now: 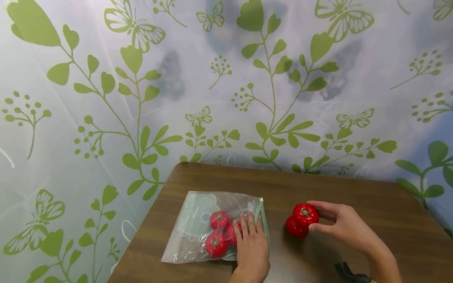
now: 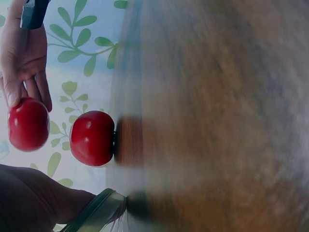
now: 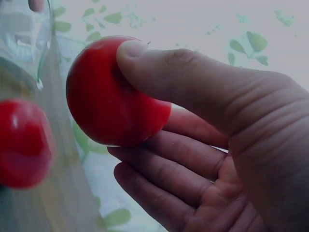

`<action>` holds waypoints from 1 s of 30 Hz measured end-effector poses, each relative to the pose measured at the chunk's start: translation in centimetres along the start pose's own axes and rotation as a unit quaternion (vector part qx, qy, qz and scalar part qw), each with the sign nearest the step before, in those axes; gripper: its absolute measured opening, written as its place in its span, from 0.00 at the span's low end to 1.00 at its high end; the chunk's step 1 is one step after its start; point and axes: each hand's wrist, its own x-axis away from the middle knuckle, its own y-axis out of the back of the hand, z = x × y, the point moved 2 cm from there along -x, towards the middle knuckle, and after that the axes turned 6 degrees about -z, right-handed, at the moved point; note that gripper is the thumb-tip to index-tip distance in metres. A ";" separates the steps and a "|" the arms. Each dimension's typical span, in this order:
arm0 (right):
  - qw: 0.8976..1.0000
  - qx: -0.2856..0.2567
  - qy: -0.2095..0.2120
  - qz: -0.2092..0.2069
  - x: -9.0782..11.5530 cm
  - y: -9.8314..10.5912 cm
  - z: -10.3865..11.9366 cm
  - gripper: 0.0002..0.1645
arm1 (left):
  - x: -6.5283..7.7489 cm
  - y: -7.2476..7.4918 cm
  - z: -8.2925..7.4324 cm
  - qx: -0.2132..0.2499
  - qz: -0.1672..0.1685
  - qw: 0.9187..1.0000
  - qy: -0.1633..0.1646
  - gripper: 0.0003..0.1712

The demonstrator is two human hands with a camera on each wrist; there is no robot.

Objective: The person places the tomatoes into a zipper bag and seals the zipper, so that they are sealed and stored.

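My right hand (image 1: 345, 223) pinches a shiny red tomato (image 1: 306, 214) with a green stem top between thumb and fingers, raised above the table. Below it a second tomato (image 1: 296, 228) sits on the tabletop, partly covered by the held one in the head view. My left hand (image 1: 252, 251) rests with its fingers extended on a clear zip bag (image 1: 175, 243), near the green zip edge (image 2: 99, 208). Inside that bag lie three tomatoes (image 1: 216, 244), one partly hidden under the left fingers. The right wrist view shows the thumb pressed on the held tomato (image 3: 111, 96).
The brown wooden table (image 1: 354, 190) has its far edge against a pale curtain (image 1: 212, 51) printed with green leaves and butterflies. A dark strap piece (image 1: 348, 273) shows at my right wrist.
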 end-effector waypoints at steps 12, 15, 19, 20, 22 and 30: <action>0.998 -0.034 0.039 0.034 -2.1 -4.9 1.8 0.42 | -0.1 0.0 0.0 -0.015 0.017 1.000 -0.001 0.60; 0.998 -0.024 0.051 0.040 -2.6 -6.3 2.0 0.41 | -0.2 0.0 0.0 -0.015 0.028 0.999 0.000 0.59; 0.997 0.003 0.068 0.044 -3.4 -8.0 2.4 0.41 | -0.1 0.0 -0.1 -0.016 0.020 1.000 0.003 0.60; 0.996 0.011 0.072 0.044 -3.6 -8.4 2.5 0.41 | -0.1 0.1 -0.1 -0.018 0.012 1.000 0.003 0.60; 0.996 0.023 0.072 0.043 -4.0 -9.1 2.5 0.40 | 0.0 0.1 -0.2 -0.020 -0.004 1.000 0.003 0.59; 0.997 0.032 0.063 0.027 -4.7 -11.5 2.5 0.40 | 0.1 0.1 -0.2 -0.021 -0.015 1.000 0.005 0.62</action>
